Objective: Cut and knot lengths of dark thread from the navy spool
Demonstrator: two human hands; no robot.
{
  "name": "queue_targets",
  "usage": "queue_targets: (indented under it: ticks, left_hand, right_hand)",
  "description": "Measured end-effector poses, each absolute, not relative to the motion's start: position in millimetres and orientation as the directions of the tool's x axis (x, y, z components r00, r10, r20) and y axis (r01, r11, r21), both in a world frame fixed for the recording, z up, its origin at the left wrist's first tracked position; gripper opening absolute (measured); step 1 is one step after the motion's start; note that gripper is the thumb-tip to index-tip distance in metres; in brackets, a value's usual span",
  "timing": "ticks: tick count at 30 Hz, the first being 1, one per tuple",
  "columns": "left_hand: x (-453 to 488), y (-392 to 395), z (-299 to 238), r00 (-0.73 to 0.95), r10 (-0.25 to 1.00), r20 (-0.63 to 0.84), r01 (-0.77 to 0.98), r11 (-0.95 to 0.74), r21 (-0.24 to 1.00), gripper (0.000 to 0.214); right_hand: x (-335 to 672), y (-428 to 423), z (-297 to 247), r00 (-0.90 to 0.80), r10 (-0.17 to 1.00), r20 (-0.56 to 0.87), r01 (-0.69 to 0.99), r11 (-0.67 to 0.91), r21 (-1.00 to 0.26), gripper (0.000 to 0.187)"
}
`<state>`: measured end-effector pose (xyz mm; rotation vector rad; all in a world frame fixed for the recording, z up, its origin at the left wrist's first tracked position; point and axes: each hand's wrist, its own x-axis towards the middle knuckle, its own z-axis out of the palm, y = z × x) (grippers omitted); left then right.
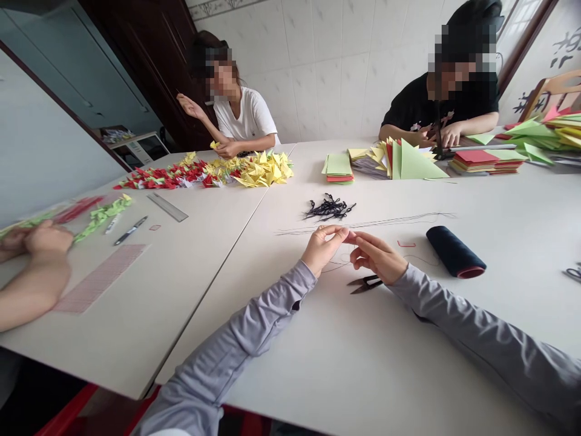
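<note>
My left hand (324, 247) and my right hand (379, 257) meet over the table, fingertips pinched close together. Dark thread (334, 264) hangs in a thin loop around and below the fingers; the exact spot of the pinch is too small to make out. Under my right hand lies a pair of black thread snips (363, 287), its handles partly covered. To the right, a large spool of dark blue thread (455, 251) rests on its side. Beyond my hands are several long cut threads (372, 223) and a small heap of black knotted cord loops (330, 208).
Stacks of coloured paper (338, 168) stand at the back, near a person in black. Folded paper pieces (204, 172) are piled before a person in white. At left, another person's arm (43, 266) rests by a ruler (167, 207) and pen (131, 231).
</note>
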<state>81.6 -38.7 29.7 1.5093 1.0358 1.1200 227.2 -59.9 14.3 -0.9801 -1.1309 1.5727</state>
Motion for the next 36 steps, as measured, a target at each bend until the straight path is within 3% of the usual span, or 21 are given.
queue_targets:
  ticks: [5,14,19,22,24,26,30,36]
  left_hand:
    - [87.3,-40.3,28.2,0.173,0.980,0.102,-0.085,-0.089,0.992,0.026]
    - [86.2,-39.7,27.7,0.313,0.950,-0.006,-0.449,0.154,0.880,0.027]
    - [80.3,-33.7,26.9,0.311,0.949,0.054,-0.457,0.099,0.884,0.024]
    - [79.4,-32.8,29.6,0.269,0.951,0.151,-0.350,-0.050,0.935,0.021]
    - [80.0,-33.9,32.4,0.236,0.946,0.223,-0.253,-0.162,0.954,0.022]
    - [81.6,-35.8,34.6,0.222,0.942,0.253,-0.207,-0.208,0.956,0.024]
    - [84.2,-38.6,35.2,0.249,0.953,0.174,-0.279,-0.102,0.955,0.027]
    - [62.9,-32.0,38.4,0.328,0.940,0.096,-0.362,0.031,0.931,0.030]
  right_hand:
    - [216.9,-68.3,12.1,-0.365,0.916,-0.169,-0.307,-0.289,-0.907,0.031]
    - [217.6,-66.2,11.1,-0.338,0.929,-0.154,-0.284,-0.256,-0.924,0.039]
    - [221.8,-65.3,18.7,-0.252,0.951,-0.178,-0.132,-0.216,-0.967,0.034]
    - [226.3,-63.1,24.3,-0.075,0.996,-0.054,0.023,-0.053,-0.998,0.034]
    - [227.8,-62.5,28.8,-0.043,0.999,0.021,0.057,0.024,-0.998,0.034]
    - [225.6,-63.9,32.5,-0.145,0.989,-0.014,-0.039,-0.019,-0.999,0.036]
    - [213.0,-69.3,30.0,-0.398,0.908,-0.129,-0.250,-0.243,-0.937,0.033]
    - [219.4,-58.5,17.3,-0.444,0.888,-0.121,-0.224,-0.241,-0.944,0.038]
